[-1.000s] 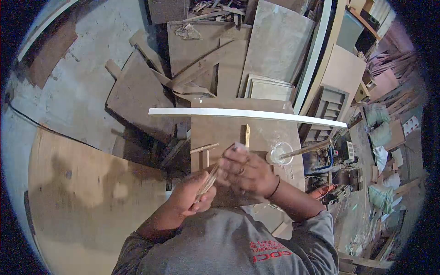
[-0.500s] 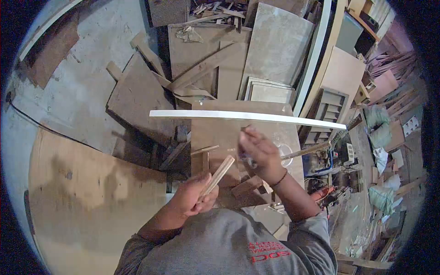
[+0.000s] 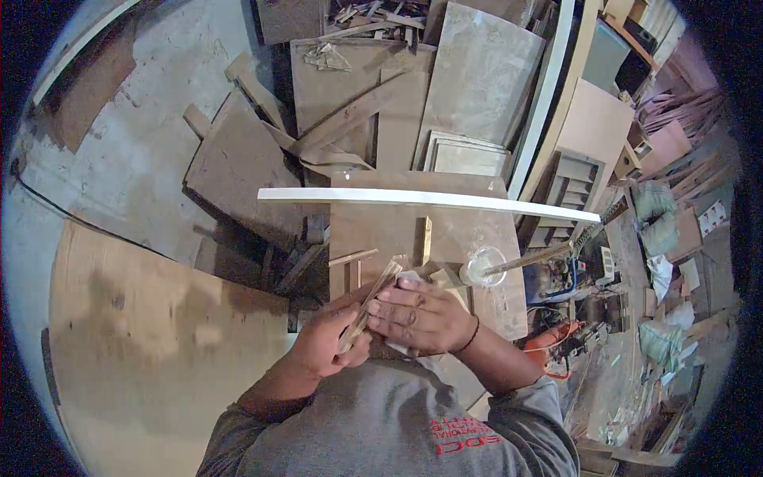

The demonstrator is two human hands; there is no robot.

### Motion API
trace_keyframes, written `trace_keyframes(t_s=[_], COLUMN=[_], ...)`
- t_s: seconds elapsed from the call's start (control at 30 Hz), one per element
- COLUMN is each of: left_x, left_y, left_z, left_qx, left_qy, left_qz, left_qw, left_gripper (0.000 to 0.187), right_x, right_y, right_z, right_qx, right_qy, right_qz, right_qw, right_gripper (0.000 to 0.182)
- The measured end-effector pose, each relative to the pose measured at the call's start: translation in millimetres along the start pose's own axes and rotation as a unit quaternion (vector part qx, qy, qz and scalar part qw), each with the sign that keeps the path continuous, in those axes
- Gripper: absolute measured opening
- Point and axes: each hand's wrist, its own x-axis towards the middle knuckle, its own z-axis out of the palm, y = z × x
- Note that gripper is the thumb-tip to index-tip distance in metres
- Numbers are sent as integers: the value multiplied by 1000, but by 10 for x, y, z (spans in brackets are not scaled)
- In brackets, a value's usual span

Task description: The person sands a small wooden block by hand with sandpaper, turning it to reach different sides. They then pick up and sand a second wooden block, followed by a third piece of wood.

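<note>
My left hand [image 3: 322, 342] is wrapped round a short wooden strip [image 3: 389, 278], which tilts up and away from me. Against the side of that strip lies my right hand [image 3: 417, 316], its fingers pressed together over a thin pale sheet [image 3: 404, 350]. Only the edges of the sheet show, so cloth or paper I cannot tell. Just beyond my right hand, a small wooden block [image 3: 427, 240] is on the brown worktable [image 3: 366, 226]. A white container [image 3: 483, 267] with a stick leaning out of it is to the right.
A long white strip [image 3: 429, 198] spans the far part of the worktable and overhangs both sides. At left lies a broad plywood sheet [image 3: 167, 342]. Boards and panels [image 3: 485, 71] lean at the back. An orange tool [image 3: 548, 342] is on the right, among clutter.
My right hand has come back toward me and left, from over the worktable onto the strip. The small block and the container now show. My left hand keeps its hold.
</note>
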Motion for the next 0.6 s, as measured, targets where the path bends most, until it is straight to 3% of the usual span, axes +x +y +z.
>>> trace_keyframes(t_s=[0.07, 0.1, 0.17, 0.23, 0.3, 0.37, 0.43, 0.5, 0.6], left_x=[-25, -25, -16, -25, -45, -12, -1, -26, -96], left_y=[-4, 9, 45, 59, 63, 69, 54, 92, 54], left_z=[18, -6, -80, -169, -161, -208, -217, -72, -115], left_qx=[16, 17, 23, 29, 13, -62, -81, -77, -76], left_qy=[7, -3, -30, -61, -53, -74, -54, 11, -81], left_qz=[9, 9, 2, -16, 14, 12, -3, -33, -10], left_qw=[1000, 1000, 999, 998, 998, 995, 995, 996, 994], left_gripper=[46, 45, 45, 44, 43, 42, 41, 41, 40], right_x=[-8, 45, -234, -238, -122, 13, 122, 207, 66], right_y=[87, 121, 405, 503, 509, 186, -61, -186, -1], right_z=[6, -24, 263, 246, 34, -95, -89, -37, 115], right_qx=[-5, -6, 54, 45, -39, 81, 105, 31, -23], right_qy=[8, 19, -14, 27, 145, 72, 15, -23, -82], right_qz=[-8, 13, 217, 297, 251, 280, 209, 37, 69], right_qw=[1000, 1000, 974, 954, 956, 954, 972, 999, 994], right_gripper=[39, 28, 27, 31, 40, 43, 41, 36, 40])
